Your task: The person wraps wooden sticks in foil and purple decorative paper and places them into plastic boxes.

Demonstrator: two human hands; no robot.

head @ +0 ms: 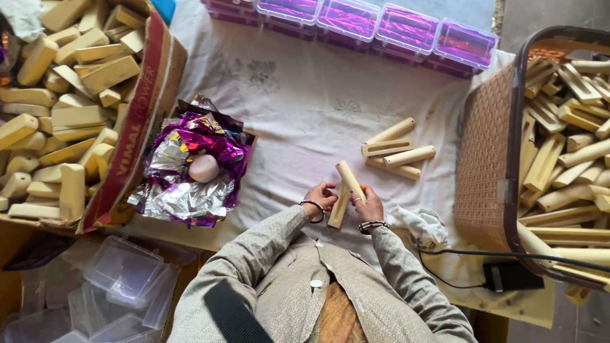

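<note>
My left hand (319, 197) and my right hand (368, 204) meet over a white cloth (298, 108). Between them they hold pale wooden pieces: one rounded piece (349, 180) points up and away, and a second piece (338, 208) lies under it, slanting toward me. The right hand grips the upper piece and the left steadies the lower one. Both wrists wear bracelets. A small pile of similar wooden pieces (395, 149) lies on the cloth just beyond my right hand.
A cardboard box (136, 121) full of wooden blocks is at left. Crumpled purple and silver foil (190, 168) holds a pale rounded lump (203, 168). A brown basket (489, 159) of wooden pieces stands right. Purple-lidded plastic boxes (375, 25) line the far edge. Clear plastic cases (114, 286) lie lower left.
</note>
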